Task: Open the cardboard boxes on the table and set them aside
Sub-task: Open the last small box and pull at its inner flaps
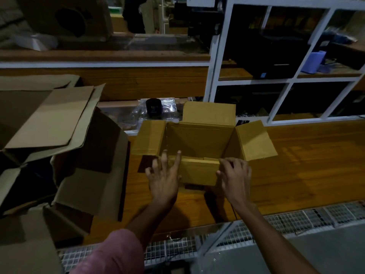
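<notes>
A small brown cardboard box [199, 139] stands upright on the wooden table [296, 165], its four top flaps spread outward and its inside bare. My left hand [164, 178] lies against the near left corner of the box with fingers spread and straight, fingertips over the rim. My right hand [235, 175] has its fingers curled over the near flap at its right end, gripping the flap's edge. To the left sits a heap of larger opened cardboard boxes [59, 135].
Behind the box lie a dark jar [153, 107] and clear plastic bags [169, 107]. A white shelf frame [286, 82] rises at the back right. A wire-mesh strip [276, 220] runs along the table's near edge.
</notes>
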Motion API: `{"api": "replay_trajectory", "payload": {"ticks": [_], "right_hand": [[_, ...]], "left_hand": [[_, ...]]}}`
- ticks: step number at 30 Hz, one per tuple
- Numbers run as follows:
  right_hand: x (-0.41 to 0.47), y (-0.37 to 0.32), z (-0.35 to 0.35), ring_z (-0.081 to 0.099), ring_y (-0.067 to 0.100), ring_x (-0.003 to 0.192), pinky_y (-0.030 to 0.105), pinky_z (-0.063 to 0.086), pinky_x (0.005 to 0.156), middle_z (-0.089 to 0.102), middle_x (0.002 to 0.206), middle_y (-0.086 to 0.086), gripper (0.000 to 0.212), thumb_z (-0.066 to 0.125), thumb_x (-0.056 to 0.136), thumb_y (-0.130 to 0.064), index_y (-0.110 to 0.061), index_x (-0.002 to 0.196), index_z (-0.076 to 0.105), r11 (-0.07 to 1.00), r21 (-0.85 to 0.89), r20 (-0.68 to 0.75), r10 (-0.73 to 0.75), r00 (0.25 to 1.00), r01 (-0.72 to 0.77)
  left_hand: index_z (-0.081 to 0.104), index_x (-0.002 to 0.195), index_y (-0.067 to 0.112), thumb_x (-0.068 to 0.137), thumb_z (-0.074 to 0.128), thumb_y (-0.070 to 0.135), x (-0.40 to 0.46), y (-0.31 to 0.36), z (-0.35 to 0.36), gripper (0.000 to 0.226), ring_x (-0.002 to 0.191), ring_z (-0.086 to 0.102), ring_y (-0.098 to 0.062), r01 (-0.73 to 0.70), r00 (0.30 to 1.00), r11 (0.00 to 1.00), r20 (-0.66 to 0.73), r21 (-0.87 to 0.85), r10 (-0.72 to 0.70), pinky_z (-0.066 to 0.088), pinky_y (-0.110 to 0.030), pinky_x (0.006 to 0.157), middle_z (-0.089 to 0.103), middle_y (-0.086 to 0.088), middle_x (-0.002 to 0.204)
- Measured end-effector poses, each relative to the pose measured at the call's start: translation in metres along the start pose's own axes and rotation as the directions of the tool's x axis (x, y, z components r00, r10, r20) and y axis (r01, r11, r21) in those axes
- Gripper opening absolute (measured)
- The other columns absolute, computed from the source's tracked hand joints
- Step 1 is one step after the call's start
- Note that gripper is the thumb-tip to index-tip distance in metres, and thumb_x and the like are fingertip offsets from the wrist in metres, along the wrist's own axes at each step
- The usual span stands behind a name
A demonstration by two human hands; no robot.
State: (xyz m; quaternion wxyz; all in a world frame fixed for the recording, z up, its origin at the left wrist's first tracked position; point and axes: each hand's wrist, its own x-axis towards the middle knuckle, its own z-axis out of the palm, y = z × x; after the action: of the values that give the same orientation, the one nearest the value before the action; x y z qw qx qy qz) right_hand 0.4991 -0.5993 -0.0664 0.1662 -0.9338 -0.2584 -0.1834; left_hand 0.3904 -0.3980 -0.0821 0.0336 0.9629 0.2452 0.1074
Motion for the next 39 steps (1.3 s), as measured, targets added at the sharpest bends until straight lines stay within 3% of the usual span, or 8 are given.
{"api": "replay_trajectory", "payload": {"ticks": [5,10,12,18,25,28,32,39], "right_hand": [[-0.019,0.018,0.0,0.037,0.039,0.121,0.054,0.04,0.088,0.037,0.154,0.004,0.064,0.075,0.086,-0.044,-0.024,0.142,0.052,0.974,0.01,0.045,0.227,0.973,-0.228],[-0.018,0.036,0.01,0.015,0.036,0.15,0.066,0.039,0.104,-0.014,0.168,-0.005,0.101,0.07,0.085,-0.057,-0.027,0.161,0.011,0.968,0.239,0.199,0.032,0.979,-0.08],[-0.012,0.039,0.015,0.006,0.025,0.153,0.064,0.04,0.106,-0.012,0.168,-0.002,0.104,0.076,0.082,-0.054,-0.027,0.16,0.013,0.942,0.336,0.154,-0.037,0.987,-0.017],[0.011,0.037,0.018,0.023,0.029,0.146,0.068,0.039,0.104,0.014,0.161,0.002,0.094,0.072,0.078,-0.059,-0.027,0.155,0.029,0.929,0.369,0.091,-0.051,0.995,0.014],[0.038,0.032,-0.002,0.029,0.042,0.14,0.059,0.035,0.102,0.016,0.161,0.008,0.109,0.085,0.068,-0.056,-0.028,0.156,0.029,0.962,0.261,0.026,-0.093,0.995,0.083],[0.041,0.033,-0.012,0.032,0.047,0.135,0.058,0.04,0.1,0.016,0.161,0.009,0.124,0.097,0.057,-0.04,-0.033,0.156,0.023,0.974,0.211,-0.009,-0.081,0.997,0.081],[0.051,0.032,-0.039,0.036,0.049,0.133,0.061,0.041,0.099,0.019,0.159,0.014,0.129,0.099,0.054,-0.021,-0.031,0.156,0.022,0.983,0.151,-0.143,-0.082,0.986,0.104],[0.104,0.009,-0.121,0.032,0.05,0.137,0.063,0.039,0.102,0.021,0.157,0.016,0.126,0.097,0.055,-0.022,-0.025,0.156,0.023,0.962,0.134,-0.339,-0.18,0.923,0.236]], "left_hand": [[-0.019,0.155,0.044,0.083,0.072,0.06,-0.003,-0.004,0.009,0.117,0.139,0.024,-0.05,0.032,0.999,0.987,0.019,-0.155,-0.029,0.037,-0.065,0.103,-0.019,-0.008,0.165],[-0.015,0.159,0.036,0.068,0.089,0.053,0.013,-0.022,0.028,0.139,0.151,0.009,-0.048,-0.17,0.985,0.936,-0.023,-0.307,0.172,0.029,-0.07,0.113,-0.022,-0.01,0.167],[-0.016,0.157,0.041,0.07,0.089,0.047,0.021,-0.025,0.027,0.136,0.152,0.005,-0.046,-0.183,0.982,0.918,-0.024,-0.352,0.187,0.025,-0.067,0.116,-0.026,-0.005,0.166],[-0.012,0.152,0.052,0.076,0.085,0.039,0.037,-0.019,0.013,0.124,0.146,0.007,-0.04,-0.152,0.986,0.914,0.005,-0.376,0.166,0.032,-0.063,0.114,-0.012,0.001,0.161],[0.001,0.153,0.046,0.074,0.085,0.024,0.05,0.0,-0.028,0.118,0.133,0.02,-0.034,-0.126,0.991,0.935,-0.092,-0.332,0.101,0.055,-0.043,0.091,-0.004,0.0,0.158],[0.004,0.151,0.045,0.071,0.088,0.029,0.055,0.008,-0.043,0.117,0.13,0.025,-0.033,-0.144,0.985,0.947,-0.128,-0.286,0.111,0.058,-0.044,0.083,0.001,-0.001,0.157],[0.008,0.151,0.043,0.071,0.088,0.029,0.061,0.02,-0.075,0.114,0.128,0.028,-0.035,-0.2,0.963,0.947,-0.232,-0.252,0.141,0.058,-0.047,0.081,0.005,-0.002,0.157],[0.019,0.157,0.03,0.068,0.088,0.03,0.081,0.018,-0.17,0.113,0.119,0.03,-0.038,-0.338,0.851,0.928,-0.473,-0.16,0.228,0.049,-0.041,0.07,0.011,-0.002,0.166]]}}
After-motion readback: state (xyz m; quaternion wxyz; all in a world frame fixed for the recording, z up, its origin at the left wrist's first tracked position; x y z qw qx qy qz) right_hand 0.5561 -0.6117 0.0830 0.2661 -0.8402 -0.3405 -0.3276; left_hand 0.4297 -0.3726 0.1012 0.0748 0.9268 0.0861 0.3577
